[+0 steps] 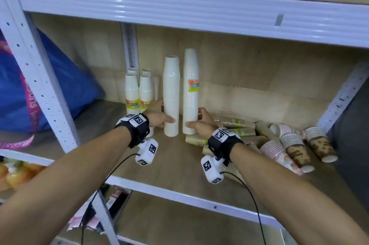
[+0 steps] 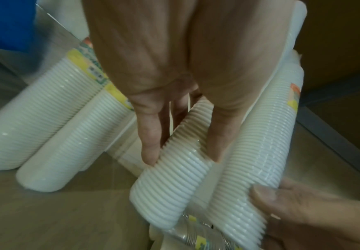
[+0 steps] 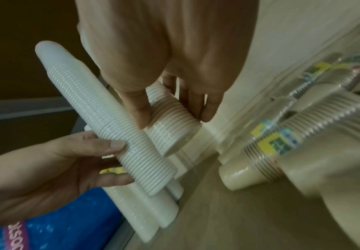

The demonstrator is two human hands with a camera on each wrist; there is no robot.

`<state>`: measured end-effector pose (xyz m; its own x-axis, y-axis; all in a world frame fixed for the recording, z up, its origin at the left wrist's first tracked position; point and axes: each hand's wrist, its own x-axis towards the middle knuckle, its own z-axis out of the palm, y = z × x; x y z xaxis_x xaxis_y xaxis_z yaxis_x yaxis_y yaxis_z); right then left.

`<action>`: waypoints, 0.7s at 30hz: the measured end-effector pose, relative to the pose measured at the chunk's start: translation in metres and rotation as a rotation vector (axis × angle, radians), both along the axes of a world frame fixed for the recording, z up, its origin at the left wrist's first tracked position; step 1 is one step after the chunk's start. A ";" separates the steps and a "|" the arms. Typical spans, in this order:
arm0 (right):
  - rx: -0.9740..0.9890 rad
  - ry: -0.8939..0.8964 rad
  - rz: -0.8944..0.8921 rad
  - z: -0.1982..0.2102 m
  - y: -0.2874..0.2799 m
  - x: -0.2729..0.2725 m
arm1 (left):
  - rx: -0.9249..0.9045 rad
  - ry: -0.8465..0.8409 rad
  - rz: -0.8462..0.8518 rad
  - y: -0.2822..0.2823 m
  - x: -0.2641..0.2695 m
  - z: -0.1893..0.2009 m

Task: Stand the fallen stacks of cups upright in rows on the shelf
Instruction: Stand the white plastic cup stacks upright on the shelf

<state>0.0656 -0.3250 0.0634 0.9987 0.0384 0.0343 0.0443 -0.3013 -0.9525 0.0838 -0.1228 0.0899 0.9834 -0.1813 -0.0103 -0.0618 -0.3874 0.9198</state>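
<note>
Two tall white stacks stand upright side by side in the middle of the shelf (image 1: pixel 175 167), each held low down near its base. The left hand (image 1: pixel 159 118) wraps thumb and fingers round the left tall stack (image 1: pixel 171 97); the right hand (image 1: pixel 201 123) does the same on the right tall stack (image 1: pixel 191 91), the one with the orange and green label. Both hands are closed around their stacks, not just resting on them.

The main risk, as I judge it, is toppling. These stacks are tall and narrow and wrapped in slick clear film, so a grip this low leaves the tops free to sway; letting go before the bases sit flat on the shelf could send either one over. A fall to the left would strike the short white stacks (image 1: pixel 139 93) standing just beyond the left hand at the far left; a fall to the right would land on the fallen brown and patterned stacks (image 1: pixel 279 141) lying in a heap near the right wrist. That wrist and its dangling camera hang close over the heap and could nudge it, rolling a stack towards the near edge. The two tall stacks stand just apart, so pressing them together may also tip one
</note>
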 end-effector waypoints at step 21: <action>-0.201 0.092 0.002 -0.075 0.039 -0.017 | 0.171 0.054 -0.024 0.019 -0.005 -0.076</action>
